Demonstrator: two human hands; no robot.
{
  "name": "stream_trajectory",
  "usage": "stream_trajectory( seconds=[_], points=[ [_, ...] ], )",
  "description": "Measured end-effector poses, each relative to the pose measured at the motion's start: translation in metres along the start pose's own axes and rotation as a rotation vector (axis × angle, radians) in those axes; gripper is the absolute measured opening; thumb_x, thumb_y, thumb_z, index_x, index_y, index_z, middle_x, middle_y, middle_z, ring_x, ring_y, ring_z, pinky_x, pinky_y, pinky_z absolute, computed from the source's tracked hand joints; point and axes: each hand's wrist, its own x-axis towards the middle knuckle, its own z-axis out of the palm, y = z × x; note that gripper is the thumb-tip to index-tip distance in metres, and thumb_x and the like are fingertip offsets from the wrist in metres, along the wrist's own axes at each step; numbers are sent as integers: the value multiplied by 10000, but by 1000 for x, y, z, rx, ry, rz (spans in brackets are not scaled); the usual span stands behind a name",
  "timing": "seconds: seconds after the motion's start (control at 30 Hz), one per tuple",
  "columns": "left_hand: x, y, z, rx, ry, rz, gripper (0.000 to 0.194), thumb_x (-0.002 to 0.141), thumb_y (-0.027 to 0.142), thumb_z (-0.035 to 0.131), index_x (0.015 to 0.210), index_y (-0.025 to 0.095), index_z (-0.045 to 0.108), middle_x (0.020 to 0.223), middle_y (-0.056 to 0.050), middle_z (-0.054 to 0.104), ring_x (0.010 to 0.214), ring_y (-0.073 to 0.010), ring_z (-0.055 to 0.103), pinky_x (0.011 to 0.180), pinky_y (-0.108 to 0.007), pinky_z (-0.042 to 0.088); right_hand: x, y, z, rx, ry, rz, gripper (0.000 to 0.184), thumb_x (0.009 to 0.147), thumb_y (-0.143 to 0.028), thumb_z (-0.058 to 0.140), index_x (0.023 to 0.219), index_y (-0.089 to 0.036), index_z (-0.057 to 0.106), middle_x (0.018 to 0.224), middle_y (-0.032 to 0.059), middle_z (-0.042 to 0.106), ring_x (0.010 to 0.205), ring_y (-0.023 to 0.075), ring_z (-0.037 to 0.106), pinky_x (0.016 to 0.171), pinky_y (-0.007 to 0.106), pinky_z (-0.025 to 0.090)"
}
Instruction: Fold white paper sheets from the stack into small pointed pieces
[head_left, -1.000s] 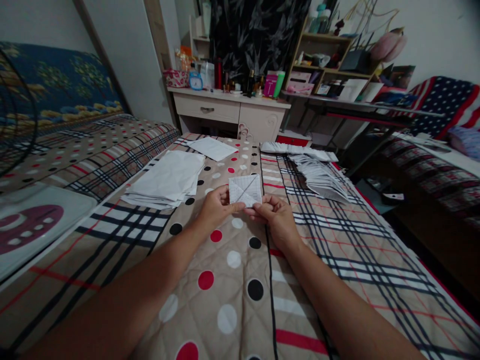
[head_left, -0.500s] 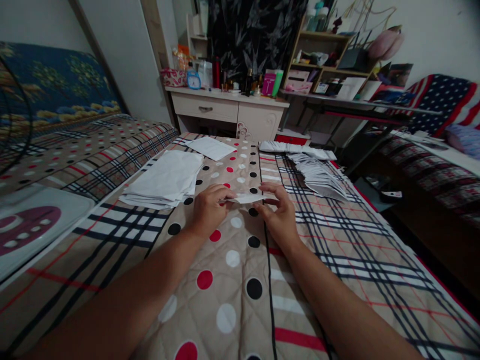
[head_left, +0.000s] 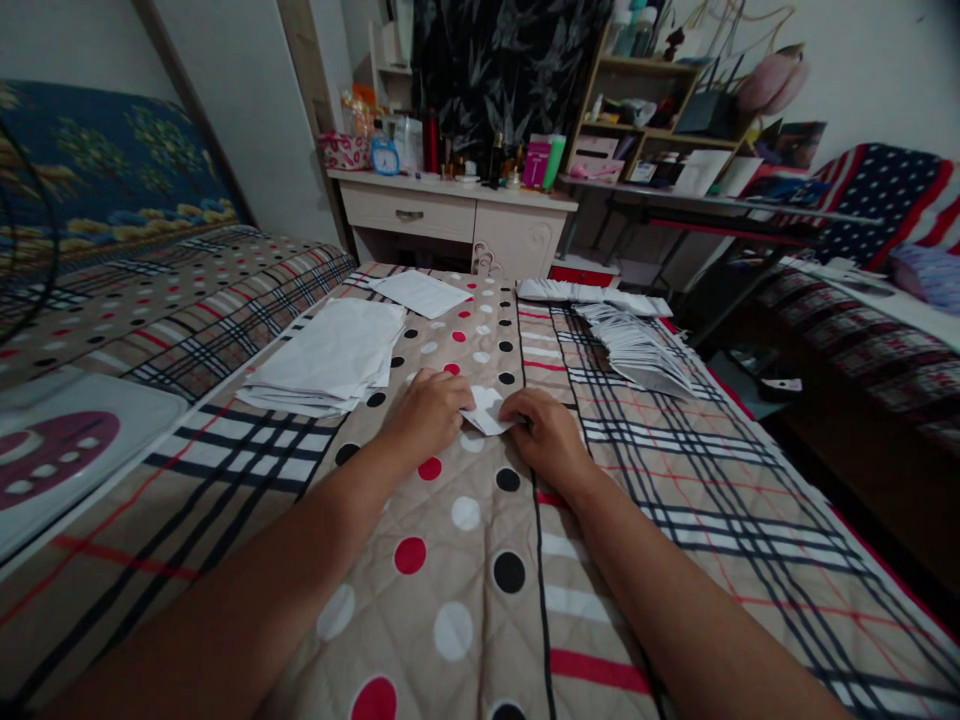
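Observation:
Between my hands is a small folded sheet of white paper (head_left: 487,412), held just over the patterned bedspread. My left hand (head_left: 431,410) grips its left side with curled fingers. At the right side, my right hand (head_left: 546,432) pinches the paper's edge, thumb partly hidden under the fingers. Left of my hands lies a stack of flat white sheets (head_left: 326,355), with a separate white sheet (head_left: 421,293) behind it. Over to the right, a fanned pile of folded papers (head_left: 637,350) rests near a row of folded papers (head_left: 592,295).
The bedspread (head_left: 465,560) has dots and plaid. A white case with a purple print (head_left: 142,400) sits at the left edge. Beyond the bed stand a white dresser (head_left: 412,212) crowded with bottles and boxes, and a wooden shelf (head_left: 637,68). A side table (head_left: 847,213) is at right.
The paper has turned from a thin, edge-on strip to showing its broader face, slightly lower. My right hand has moved left and its fingers have closed on the edge.

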Motion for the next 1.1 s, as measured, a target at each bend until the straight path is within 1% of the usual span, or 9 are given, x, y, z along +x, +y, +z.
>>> stream_trajectory(
  seconds=[0.1,0.17,0.33,0.5,0.6,0.7,0.8,0.93,1.1],
  points=[
    [-3,4,-7,49,-89,72,230,742,43,563,827,191,717,924,-69,697,947,-248,598,880,-447,404,-2,-1,2,-18,-6,-5,294,673,27,519,795,-190,674,914,53,682,885,201,602,829,314,462],
    [-5,7,-10,41,-111,123,234,744,40,562,844,180,720,950,-80,690,972,-252,591,891,-445,413,-3,-3,4,-55,0,-12,294,667,31,517,763,-188,686,934,61,682,898,203,602,837,317,465],
    [-6,1,-8,-216,-107,165,326,735,-7,531,899,175,746,995,-82,690,981,-215,609,895,-371,482,-6,-9,7,-68,8,2,271,679,33,527,724,-172,697,926,87,668,881,204,604,788,308,489],
    [-4,-13,-4,-576,-78,-15,181,775,137,654,893,213,770,978,-75,730,882,-186,666,840,-349,522,-3,-4,5,113,30,84,197,729,-5,597,719,-183,681,887,64,681,847,187,628,795,304,487],
    [-2,-16,-1,-677,-55,-126,110,763,215,698,844,218,773,935,-66,741,855,-186,672,832,-341,519,0,1,5,166,43,195,116,768,-83,633,738,-186,679,811,45,690,781,179,629,742,294,473],
    [1,-16,5,-688,-14,-211,102,782,255,672,793,216,765,912,-58,742,846,-189,670,824,-334,509,3,3,8,148,68,331,65,797,-174,642,748,-189,683,764,36,694,724,177,621,674,285,442],
    [4,-18,13,-684,7,-288,147,797,299,643,766,208,755,886,-51,743,829,-192,667,791,-319,500,6,0,10,94,89,412,118,818,-253,635,735,-188,686,738,40,694,681,174,609,629,280,405],
    [7,-18,20,-665,2,-382,179,785,342,647,748,195,743,812,-45,739,751,-187,658,695,-292,482,9,-4,12,3,121,450,212,835,-342,624,707,-184,683,723,53,685,660,175,594,601,283,368],
    [9,-16,25,-603,21,-423,216,766,381,674,710,180,727,739,-48,718,670,-174,630,621,-276,448,12,-4,14,-108,120,474,182,787,-338,672,690,-184,675,751,58,678,668,181,586,591,286,348]
  ],
)
